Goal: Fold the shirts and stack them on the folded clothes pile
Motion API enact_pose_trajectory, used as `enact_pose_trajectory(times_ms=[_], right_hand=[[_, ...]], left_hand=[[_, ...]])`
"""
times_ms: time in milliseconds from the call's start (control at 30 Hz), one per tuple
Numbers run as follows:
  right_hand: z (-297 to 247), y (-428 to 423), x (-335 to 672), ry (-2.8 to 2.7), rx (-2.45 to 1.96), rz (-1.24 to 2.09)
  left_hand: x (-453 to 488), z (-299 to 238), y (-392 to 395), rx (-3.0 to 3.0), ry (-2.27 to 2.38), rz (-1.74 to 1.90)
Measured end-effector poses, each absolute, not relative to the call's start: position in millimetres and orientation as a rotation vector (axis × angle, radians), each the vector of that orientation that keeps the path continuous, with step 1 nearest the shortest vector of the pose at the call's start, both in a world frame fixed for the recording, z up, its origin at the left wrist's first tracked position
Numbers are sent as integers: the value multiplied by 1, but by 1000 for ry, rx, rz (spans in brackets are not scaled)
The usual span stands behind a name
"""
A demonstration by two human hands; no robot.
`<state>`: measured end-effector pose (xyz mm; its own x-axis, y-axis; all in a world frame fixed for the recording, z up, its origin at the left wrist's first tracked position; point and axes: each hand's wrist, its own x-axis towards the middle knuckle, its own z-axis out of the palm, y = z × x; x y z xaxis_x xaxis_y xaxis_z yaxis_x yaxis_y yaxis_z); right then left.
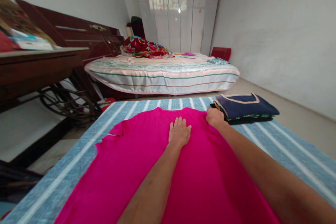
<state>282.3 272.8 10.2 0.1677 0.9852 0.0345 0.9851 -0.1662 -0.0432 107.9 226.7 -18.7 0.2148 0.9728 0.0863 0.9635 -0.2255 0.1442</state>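
Note:
A bright pink garment [136, 168] lies spread flat on a blue striped sheet [288, 147] in front of me. My left hand [179, 132] rests palm down on the cloth near its far edge, fingers stretched out and together. My right hand [214, 117] sits at the far right corner of the garment with fingers curled under, gripping the cloth's edge. Both forearms reach forward over the pink fabric.
A stack of folded clothes, navy on top [244, 106], lies just right of my right hand. Beyond is a low bed [162, 75] with a crumpled red floral blanket [143, 47], white wardrobes [178, 21], a dark wooden table [39, 66] at left.

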Motion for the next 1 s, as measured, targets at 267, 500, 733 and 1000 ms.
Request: enact_pose_trajectory(times_ms=[267,500,733,1000], right_hand=[[13,277,291,-2197,-2249,-257],[7,282,293,-2177,-2306,-298],[6,281,264,-2332,-2011,-245],[-28,312,251,-2453,-1771,27]], left_hand=[[109,-19,228,2315,1891,275],[110,-19,227,2289,1886,272],[111,-19,226,2297,1888,277],[111,-19,227,2304,1897,245]])
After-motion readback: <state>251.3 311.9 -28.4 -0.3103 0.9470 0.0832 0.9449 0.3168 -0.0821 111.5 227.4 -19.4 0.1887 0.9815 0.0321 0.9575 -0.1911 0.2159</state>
